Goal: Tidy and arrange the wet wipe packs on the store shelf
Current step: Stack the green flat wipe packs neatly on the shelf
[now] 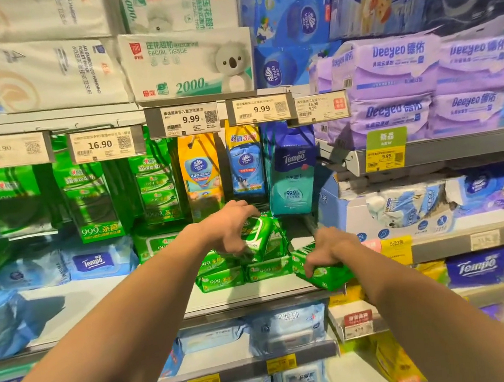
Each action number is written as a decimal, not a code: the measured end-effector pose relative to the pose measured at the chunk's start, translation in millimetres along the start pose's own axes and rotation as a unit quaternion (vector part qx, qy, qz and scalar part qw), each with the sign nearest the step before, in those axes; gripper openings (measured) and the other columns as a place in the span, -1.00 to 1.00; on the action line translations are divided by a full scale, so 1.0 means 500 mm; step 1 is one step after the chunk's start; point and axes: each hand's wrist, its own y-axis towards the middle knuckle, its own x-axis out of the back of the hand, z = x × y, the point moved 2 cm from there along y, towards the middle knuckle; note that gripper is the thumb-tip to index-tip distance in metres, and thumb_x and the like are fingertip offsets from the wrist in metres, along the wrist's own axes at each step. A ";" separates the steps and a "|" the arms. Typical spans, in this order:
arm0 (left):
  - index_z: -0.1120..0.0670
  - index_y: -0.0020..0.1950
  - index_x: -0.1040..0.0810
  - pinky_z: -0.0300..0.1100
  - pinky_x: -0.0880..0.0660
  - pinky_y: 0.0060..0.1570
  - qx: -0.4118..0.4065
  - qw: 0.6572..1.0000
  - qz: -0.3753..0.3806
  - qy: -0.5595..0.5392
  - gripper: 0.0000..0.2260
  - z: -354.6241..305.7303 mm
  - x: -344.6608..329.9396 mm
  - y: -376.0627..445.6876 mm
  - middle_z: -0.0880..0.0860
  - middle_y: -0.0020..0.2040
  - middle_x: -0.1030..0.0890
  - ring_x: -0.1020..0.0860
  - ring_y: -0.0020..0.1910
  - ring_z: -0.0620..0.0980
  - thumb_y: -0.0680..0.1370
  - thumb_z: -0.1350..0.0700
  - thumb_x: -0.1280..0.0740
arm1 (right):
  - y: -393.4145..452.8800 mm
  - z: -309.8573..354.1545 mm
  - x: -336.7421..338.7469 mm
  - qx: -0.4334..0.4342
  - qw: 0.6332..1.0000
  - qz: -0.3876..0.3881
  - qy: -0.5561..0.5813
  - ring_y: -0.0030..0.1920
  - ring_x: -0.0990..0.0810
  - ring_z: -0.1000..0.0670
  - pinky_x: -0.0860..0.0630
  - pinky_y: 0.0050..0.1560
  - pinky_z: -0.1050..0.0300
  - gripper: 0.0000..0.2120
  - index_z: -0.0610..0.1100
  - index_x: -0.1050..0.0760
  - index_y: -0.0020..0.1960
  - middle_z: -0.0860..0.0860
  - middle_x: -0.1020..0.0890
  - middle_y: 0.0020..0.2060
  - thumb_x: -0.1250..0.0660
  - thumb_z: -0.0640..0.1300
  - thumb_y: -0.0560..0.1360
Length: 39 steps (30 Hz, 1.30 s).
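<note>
Forearms extended. Right hand (327, 253): fingers curled over green wipe pack (322, 272) at shelf edge (256, 298). Left hand (229, 228): grips tilted pack (260, 235) atop unfinished green stack (244, 275); arranging remains.

Above me koala facial tissue box (189, 63), purple Deeyeo packs (395, 80) to its right, white price tags (190, 119) on the rail, yellow promo tag (397, 249) lower right.

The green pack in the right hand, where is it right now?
In the head view, right of centre: the green pack sits at the shelf front edge, gripped by the right hand, beside the green stack.
</note>
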 end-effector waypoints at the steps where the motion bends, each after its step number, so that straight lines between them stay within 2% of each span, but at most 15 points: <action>1: 0.16 0.46 -0.30 0.05 -0.42 0.26 -0.002 1.000 0.000 -0.002 -0.26 -0.003 -0.001 0.005 0.16 0.23 -0.42 -0.39 0.23 0.14 0.32 0.11 -0.48 | -0.001 -0.006 0.005 -0.015 0.999 -0.033 0.008 0.02 -0.59 -0.11 -0.50 -0.07 0.08 -0.37 -0.07 -0.46 0.10 -0.03 -0.58 0.02 -0.56 0.21 0.18; 4: 0.15 0.46 -0.30 0.04 -0.42 0.25 -0.011 1.000 0.002 0.002 -0.24 -0.014 -0.003 0.020 0.14 0.24 -0.41 -0.38 0.22 0.12 0.33 0.06 -0.52 | 0.004 0.003 -0.006 -0.041 0.992 -0.111 0.049 0.05 -0.58 -0.12 -0.45 -0.11 0.09 -0.36 -0.12 -0.44 0.20 -0.05 -0.57 0.02 -0.52 0.20 0.28; 9: 0.16 0.48 -0.28 0.01 -0.40 0.25 -0.026 1.000 0.006 -0.012 -0.27 -0.016 -0.009 0.027 0.14 0.27 -0.40 -0.36 0.25 0.11 0.36 0.15 -0.48 | 0.053 0.041 -0.048 -0.066 0.978 -0.174 0.089 0.22 -0.56 -0.16 -0.51 0.15 0.01 -0.22 -0.22 -0.34 0.35 -0.14 -0.56 0.21 -0.51 0.18 0.31; 13: 0.15 0.48 -0.29 0.01 -0.37 0.31 -0.036 0.999 0.012 -0.016 -0.25 -0.006 -0.019 0.026 0.13 0.29 -0.40 -0.36 0.28 0.11 0.35 0.13 -0.51 | 0.073 0.056 -0.069 -0.071 0.979 -0.179 0.068 0.27 -0.50 -0.17 -0.49 0.20 -0.02 -0.22 -0.25 -0.28 0.37 -0.19 -0.49 0.25 -0.51 0.15 0.36; 18: 0.12 0.46 -0.30 0.01 -0.36 0.34 -0.045 0.999 0.012 -0.025 -0.26 -0.015 -0.028 0.037 0.13 0.30 -0.42 -0.37 0.31 0.11 0.33 0.15 -0.51 | 0.081 0.054 -0.096 -0.078 0.977 -0.162 0.115 0.28 -0.41 -0.28 -0.50 0.19 -0.06 -0.31 -0.23 -0.25 0.37 -0.21 -0.31 0.31 -0.48 0.06 0.42; 23: 0.12 0.43 -0.35 0.01 -0.34 0.36 -0.074 0.997 0.010 -0.032 -0.30 -0.043 -0.024 0.061 0.13 0.28 -0.44 -0.40 0.30 0.11 0.30 0.19 -0.45 | 0.080 0.040 -0.100 -0.060 0.978 -0.135 0.144 0.39 -0.26 -0.30 -0.40 0.35 -0.11 -0.28 -0.21 -0.24 0.39 -0.20 -0.19 0.40 -0.49 0.00 0.39; 28: 0.10 0.41 -0.37 0.00 -0.33 0.37 -0.095 0.995 0.011 -0.030 -0.31 -0.055 -0.025 0.072 0.11 0.26 -0.46 -0.41 0.28 0.08 0.28 0.17 -0.46 | 0.076 0.041 -0.114 -0.050 0.978 -0.158 0.128 0.39 -0.27 -0.28 -0.45 0.27 -0.10 -0.45 -0.23 -0.32 0.37 -0.20 -0.17 0.42 -0.43 -0.18 0.44; 30: 0.12 0.41 -0.37 -0.02 -0.33 0.35 -0.099 0.994 0.014 -0.031 -0.31 -0.056 -0.026 0.069 0.13 0.25 -0.46 -0.42 0.27 0.10 0.29 0.21 -0.45 | 0.076 0.045 -0.119 -0.045 0.979 -0.156 0.126 0.38 -0.28 -0.26 -0.46 0.26 -0.08 -0.50 -0.26 -0.38 0.36 -0.22 -0.21 0.41 -0.39 -0.19 0.47; 32: 0.13 0.42 -0.37 -0.02 -0.34 0.35 -0.101 0.995 0.017 -0.023 -0.30 -0.057 -0.026 0.069 0.14 0.25 -0.46 -0.42 0.27 0.11 0.28 0.22 -0.45 | 0.070 0.038 -0.116 -0.023 0.980 -0.138 0.144 0.34 -0.35 -0.24 -0.47 0.25 -0.06 -0.57 -0.29 -0.46 0.30 -0.24 -0.34 0.34 -0.35 -0.14 0.48; 36: 0.13 0.44 -0.35 0.00 -0.34 0.36 -0.108 0.994 0.019 -0.015 -0.28 -0.070 -0.026 0.088 0.14 0.31 -0.44 -0.40 0.32 0.12 0.28 0.25 -0.43 | 0.041 -0.005 -0.097 0.035 0.966 -0.122 0.226 0.11 -0.57 -0.22 -0.56 0.11 0.00 -0.68 -0.23 -0.55 0.15 -0.20 -0.58 0.12 -0.37 -0.15 0.43; 37: 0.12 0.44 -0.35 0.00 -0.34 0.36 -0.113 0.993 0.018 -0.017 -0.28 -0.077 -0.028 0.097 0.13 0.32 -0.44 -0.40 0.33 0.11 0.28 0.25 -0.43 | 0.035 -0.018 -0.095 0.051 0.958 -0.125 0.253 0.10 -0.58 -0.20 -0.56 0.10 0.00 -0.65 -0.19 -0.54 0.17 -0.18 -0.59 0.10 -0.40 -0.18 0.39; 39: 0.10 0.44 -0.35 0.02 -0.35 0.36 -0.124 0.992 0.015 -0.016 -0.31 -0.098 -0.030 0.112 0.11 0.31 -0.44 -0.40 0.33 0.10 0.31 0.24 -0.43 | 0.021 -0.040 -0.086 0.087 0.941 -0.148 0.293 0.15 -0.56 -0.16 -0.55 0.16 -0.02 -0.46 -0.12 -0.47 0.25 -0.11 -0.57 0.12 -0.46 -0.15 0.28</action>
